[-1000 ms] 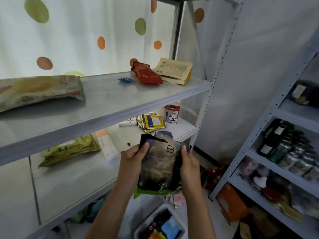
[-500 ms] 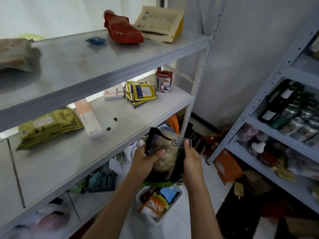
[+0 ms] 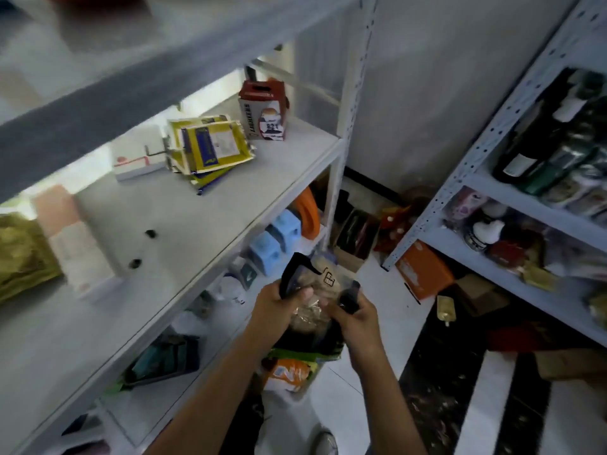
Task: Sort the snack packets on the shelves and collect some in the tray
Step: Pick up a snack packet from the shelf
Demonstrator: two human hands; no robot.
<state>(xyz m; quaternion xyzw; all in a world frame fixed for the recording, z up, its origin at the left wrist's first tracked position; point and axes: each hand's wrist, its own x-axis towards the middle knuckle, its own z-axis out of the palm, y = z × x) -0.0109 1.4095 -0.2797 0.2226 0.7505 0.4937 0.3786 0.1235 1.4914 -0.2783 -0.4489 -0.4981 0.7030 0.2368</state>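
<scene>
A black snack packet [image 3: 317, 300] with a clear window and a green bottom edge hangs low in front of the left shelf. My left hand [image 3: 279, 307] grips its left edge and my right hand [image 3: 353, 315] grips its right edge. Right under the packet sits the white tray [image 3: 289, 389] on the floor, with an orange packet [image 3: 289, 372] in it; most of the tray is hidden by my arms and the packet. On the middle shelf [image 3: 249, 205] lie yellow packets [image 3: 210, 147], a red and white box [image 3: 266, 114] and a green packet [image 3: 23, 254].
A pink and white box [image 3: 72, 238] and a white box [image 3: 138, 159] lie on the middle shelf. Blue items [image 3: 276, 241] sit on the shelf below. The right-hand rack [image 3: 492, 133] holds bottles and jars. An orange box [image 3: 423, 270] and clutter lie on the floor.
Both hands have carried the black packet down from shelf height to just above the tray. The view has tilted down, so the top shelf has slid out of sight.
</scene>
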